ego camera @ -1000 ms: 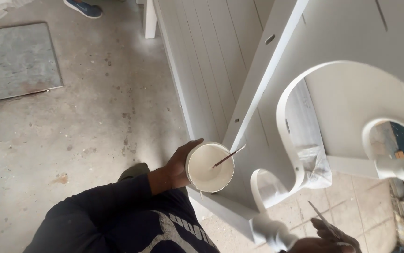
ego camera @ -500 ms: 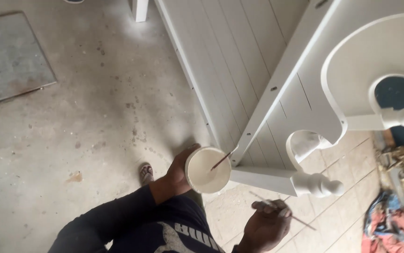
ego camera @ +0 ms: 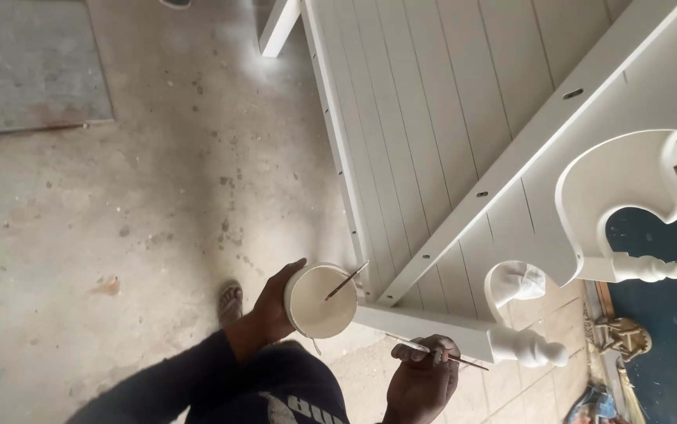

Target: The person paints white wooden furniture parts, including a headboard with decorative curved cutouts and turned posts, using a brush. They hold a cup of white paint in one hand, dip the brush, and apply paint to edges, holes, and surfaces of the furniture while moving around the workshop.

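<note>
Head view looking down at concrete floor [ego camera: 118, 220], stained and speckled; left hand [ego camera: 272, 302] wrapped around the side of a small round paint tub [ego camera: 321, 301], fingers curled on its rim and wall, tub held about level, low centre of frame, just beside the lower corner of the white furniture piece; tub filled with off-white paint; a thin stick [ego camera: 346, 280] rests in the tub, tilted up and right, its top end past the rim; right hand [ego camera: 423, 375] at bottom of frame, right of the tub, thumb and fingers pressed together pinching a thin brush [ego camera: 437, 352] that lies almost flat, tip pointing right; brush just below the white bottom rail [ego camera: 425, 328], cannot tell if it touches; white slatted panel [ego camera: 440, 102] fills upper centre, grooved boards running diagonally, with a shelf board [ego camera: 543, 149] crossing it, small slots along its edge; curved scrolled bracket [ego camera: 621, 196] on the right, ending in a turned spindle [ego camera: 645, 269]; second turned spindle [ego camera: 531, 349] at the end of the bottom rail; dark sleeve [ego camera: 181, 385] on the left arm; sandalled foot [ego camera: 230, 302] on the floor beside the left wrist; grey slab [ego camera: 32, 63] lying top left; dark blue surface [ego camera: 668, 314] at right edge.
</note>
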